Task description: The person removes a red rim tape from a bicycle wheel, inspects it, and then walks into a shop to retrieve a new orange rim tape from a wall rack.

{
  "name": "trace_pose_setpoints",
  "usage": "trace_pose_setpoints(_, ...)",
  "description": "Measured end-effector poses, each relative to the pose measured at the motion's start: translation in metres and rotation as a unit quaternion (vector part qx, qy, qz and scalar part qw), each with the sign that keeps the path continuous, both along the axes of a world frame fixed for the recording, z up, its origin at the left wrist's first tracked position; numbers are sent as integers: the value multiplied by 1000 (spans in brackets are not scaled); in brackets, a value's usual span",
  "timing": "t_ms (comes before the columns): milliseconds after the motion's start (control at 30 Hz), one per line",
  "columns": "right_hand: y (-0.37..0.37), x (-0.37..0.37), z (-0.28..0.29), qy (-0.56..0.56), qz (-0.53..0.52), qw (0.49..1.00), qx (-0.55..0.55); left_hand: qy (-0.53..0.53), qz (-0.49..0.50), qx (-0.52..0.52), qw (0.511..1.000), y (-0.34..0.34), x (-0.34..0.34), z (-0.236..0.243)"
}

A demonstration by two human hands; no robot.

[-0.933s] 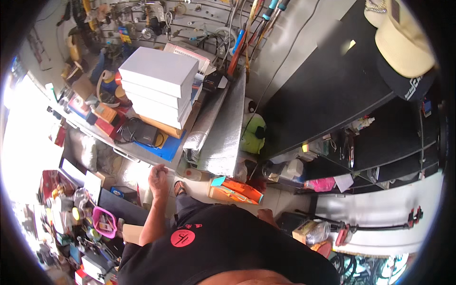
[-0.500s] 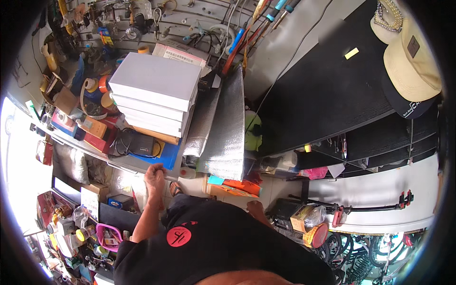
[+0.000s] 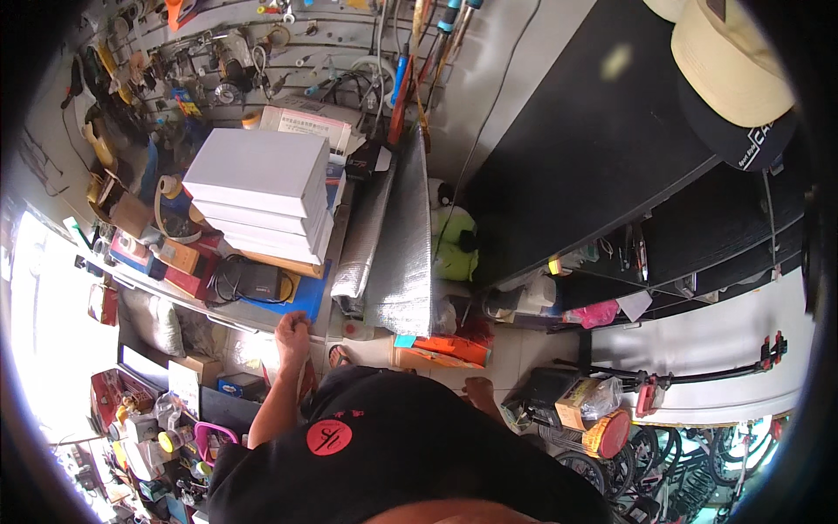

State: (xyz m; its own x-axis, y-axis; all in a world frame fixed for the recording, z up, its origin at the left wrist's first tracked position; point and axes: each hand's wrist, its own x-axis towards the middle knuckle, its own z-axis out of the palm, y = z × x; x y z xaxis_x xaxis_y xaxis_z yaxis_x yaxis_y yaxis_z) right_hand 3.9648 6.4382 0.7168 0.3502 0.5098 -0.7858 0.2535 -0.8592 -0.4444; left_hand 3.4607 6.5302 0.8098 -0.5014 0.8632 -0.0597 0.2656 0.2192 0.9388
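Observation:
My left hand hangs beside the front edge of the bench, near a blue flat folder. Its fingers are curled in, and I see nothing in them. My right hand is low on my right side, above the tiled floor, with its fingers mostly hidden. It is nearest to an orange bag on the floor. A stack of white boxes stands on the bench, with a black device and its cable in front. Silver foil sheets lean upright beside the bench.
A black shelf unit with a cream cap rises on the right. A green plush toy sits between it and the foil. A red-topped basket and bicycles stand low right; mixed goods crowd the lower left.
The view has shifted, so the shelf's caps sit higher and the bicycles show more. Both hands stay low at my sides, and neither has visibly taken hold of anything.

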Motion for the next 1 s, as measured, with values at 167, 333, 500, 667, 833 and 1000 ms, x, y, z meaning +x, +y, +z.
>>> trace_pose_setpoints(167, 30, -3, 23, 66, -72, 990, 99, 64, 0, 18, 998, 1, 3, -16)
trace_pose_setpoints(333, 73, -23, 124, 43, 23, 931, 363, 162, 8, -6, 987, 12, 1, -13)
trace_pose_setpoints(500, 122, -73, 257, 19, 53, 866, 496, 176, -39, -38, 983, 16, -5, 7)
trace_pose_setpoints(667, 182, -152, 361, 18, 118, 794, 596, 123, -104, -23, 987, 19, -38, -3)
trace_pose_setpoints(833, 291, -219, 404, 11, 205, 784, 585, 3, -120, 10, 993, 19, -46, -13)
trace_pose_setpoints(1000, 403, -254, 417, -198, 234, 728, 613, -81, -151, 10, 985, 16, -56, -18)
